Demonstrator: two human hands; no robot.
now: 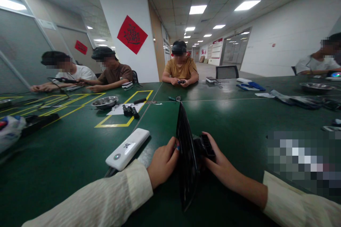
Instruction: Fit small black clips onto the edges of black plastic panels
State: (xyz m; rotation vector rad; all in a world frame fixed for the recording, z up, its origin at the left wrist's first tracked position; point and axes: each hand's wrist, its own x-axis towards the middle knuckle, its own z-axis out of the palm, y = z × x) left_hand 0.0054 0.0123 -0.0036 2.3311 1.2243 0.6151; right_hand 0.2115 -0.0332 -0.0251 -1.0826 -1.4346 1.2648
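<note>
A thin black panel (pixel 187 156) stands on edge, nearly upright, in front of me. My left hand (pixel 164 161) is at its left face, thumb and fingers pinched together on something small with blue and red on it, too small to name. On the other side, my right hand (pixel 220 159) is closed round a black block-like part (pixel 206 145) that sits against the panel's right face. Left of my left hand lies a white power bank (pixel 128 149) marked 26, with a dark cable partly hidden beneath my sleeve.
Black parts (pixel 130 111) lie on white paper inside yellow tape, beside a metal bowl (pixel 104 102). A small green-handled tool (pixel 174 98) lies beyond the panel. People sit across the green table (pixel 229 113). Blue and grey cloths (pixel 293 99) lie at right.
</note>
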